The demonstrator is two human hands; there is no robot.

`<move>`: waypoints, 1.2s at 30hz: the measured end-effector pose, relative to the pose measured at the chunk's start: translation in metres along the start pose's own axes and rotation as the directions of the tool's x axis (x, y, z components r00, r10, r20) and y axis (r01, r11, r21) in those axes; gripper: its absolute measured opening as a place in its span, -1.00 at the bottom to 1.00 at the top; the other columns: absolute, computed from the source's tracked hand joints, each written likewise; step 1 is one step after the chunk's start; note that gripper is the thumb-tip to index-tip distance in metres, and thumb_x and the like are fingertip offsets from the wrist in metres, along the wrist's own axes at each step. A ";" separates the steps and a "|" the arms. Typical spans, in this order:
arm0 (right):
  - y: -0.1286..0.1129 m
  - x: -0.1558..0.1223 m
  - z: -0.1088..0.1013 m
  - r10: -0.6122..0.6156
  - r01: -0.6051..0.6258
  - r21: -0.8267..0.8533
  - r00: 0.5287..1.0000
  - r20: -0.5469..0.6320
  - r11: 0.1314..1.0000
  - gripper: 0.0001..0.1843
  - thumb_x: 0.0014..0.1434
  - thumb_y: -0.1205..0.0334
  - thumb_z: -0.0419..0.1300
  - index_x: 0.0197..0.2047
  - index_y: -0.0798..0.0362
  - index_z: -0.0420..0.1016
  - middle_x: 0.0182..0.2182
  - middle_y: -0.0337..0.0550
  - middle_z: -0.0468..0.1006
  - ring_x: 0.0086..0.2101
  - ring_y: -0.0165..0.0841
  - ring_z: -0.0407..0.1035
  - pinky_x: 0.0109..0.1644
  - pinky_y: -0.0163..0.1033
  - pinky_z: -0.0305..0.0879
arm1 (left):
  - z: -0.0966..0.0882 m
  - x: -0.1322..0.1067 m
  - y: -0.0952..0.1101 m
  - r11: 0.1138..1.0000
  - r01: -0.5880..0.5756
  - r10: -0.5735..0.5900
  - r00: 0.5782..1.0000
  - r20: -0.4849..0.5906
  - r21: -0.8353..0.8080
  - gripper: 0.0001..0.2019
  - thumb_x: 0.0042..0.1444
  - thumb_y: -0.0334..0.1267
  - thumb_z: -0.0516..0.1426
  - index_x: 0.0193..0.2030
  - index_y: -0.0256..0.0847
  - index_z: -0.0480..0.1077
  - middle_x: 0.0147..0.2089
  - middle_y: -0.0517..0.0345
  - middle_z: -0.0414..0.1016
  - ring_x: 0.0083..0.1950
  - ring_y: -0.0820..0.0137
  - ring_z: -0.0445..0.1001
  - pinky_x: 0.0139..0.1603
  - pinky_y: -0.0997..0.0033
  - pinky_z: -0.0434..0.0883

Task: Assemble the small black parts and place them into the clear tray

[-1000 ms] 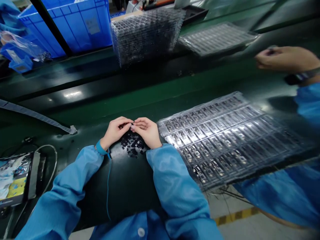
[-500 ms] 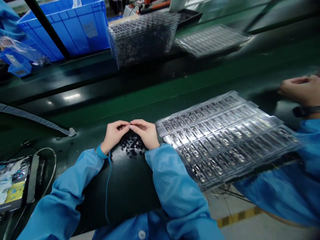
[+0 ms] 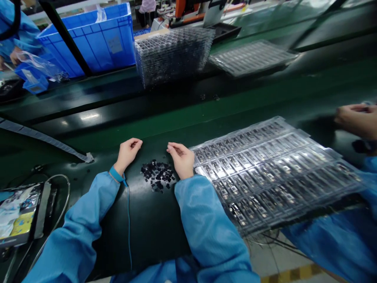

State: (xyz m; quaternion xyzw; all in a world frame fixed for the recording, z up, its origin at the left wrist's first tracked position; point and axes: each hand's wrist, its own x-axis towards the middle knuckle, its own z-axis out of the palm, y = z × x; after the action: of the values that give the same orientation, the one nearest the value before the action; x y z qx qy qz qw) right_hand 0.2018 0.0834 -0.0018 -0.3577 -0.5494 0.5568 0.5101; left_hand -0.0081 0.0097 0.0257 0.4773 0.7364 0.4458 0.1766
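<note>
My left hand [image 3: 128,154] is raised over the dark bench with thumb and forefinger pinched; whatever is between them is too small to make out. A blue wrist strap [image 3: 116,174] with a thin cord circles that wrist. To the right, my right hand [image 3: 182,159] also has its fingertips pressed together, their contents hidden. Between and slightly below both hands lies a loose pile of small black square pieces [image 3: 157,173]. A clear plastic tray [image 3: 250,165], its rows of pockets filled with small electronic parts, lies right beside my right hand.
On the raised shelf stand a blue crate [image 3: 91,43], a stack of clear trays [image 3: 173,57] and another clear tray [image 3: 255,57]. A co-worker's hand [image 3: 355,120] is at the far right. At left lie a metal cable [image 3: 68,192] and a printed package [image 3: 19,216].
My hands, whose fingertips were touching above the pile, have moved apart, left and right, uncovering the black pieces. The camera view has shifted a little.
</note>
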 end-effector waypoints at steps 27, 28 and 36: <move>-0.070 -0.114 0.039 0.389 -0.502 -0.223 0.254 0.885 0.836 -0.35 -0.02 0.30 0.41 0.16 0.15 0.44 -0.41 -0.22 0.63 -0.43 -0.37 0.53 -0.27 -0.28 0.49 | -0.064 0.128 0.143 0.660 -0.491 0.243 0.856 0.457 0.568 -0.90 0.06 -0.38 0.21 -0.32 -0.37 0.55 -0.43 0.20 0.30 0.03 0.11 0.48 0.17 0.04 0.33; -0.069 -0.122 0.039 0.404 -0.538 -0.276 0.134 0.905 0.796 -0.32 -0.04 0.29 0.43 0.17 0.15 0.43 -0.42 -0.23 0.63 -0.46 -0.38 0.52 -0.30 -0.30 0.50 | -0.065 0.133 0.141 0.674 -0.480 0.239 0.861 0.449 0.562 -0.91 0.05 -0.37 0.22 -0.35 -0.37 0.54 -0.42 0.20 0.30 0.06 0.08 0.47 0.18 0.04 0.31; -0.069 -0.138 0.062 0.439 -0.871 -0.002 0.246 0.864 0.492 -0.51 -0.21 0.16 0.56 -0.21 0.12 0.54 -0.44 -0.23 0.60 -0.39 -0.36 0.56 -0.16 -0.23 0.53 | -0.067 0.159 0.108 0.731 -0.417 0.232 0.896 0.378 0.540 -0.85 0.03 -0.29 0.27 -0.45 -0.34 0.48 -0.35 0.15 0.39 0.17 0.05 0.40 0.22 0.11 0.28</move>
State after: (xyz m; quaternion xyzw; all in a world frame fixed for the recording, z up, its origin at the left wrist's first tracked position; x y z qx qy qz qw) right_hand 0.1855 -0.0735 0.0516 -0.1403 -0.3350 0.9317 -0.0087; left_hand -0.0722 0.1298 0.1777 0.6896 0.7105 0.1355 0.0363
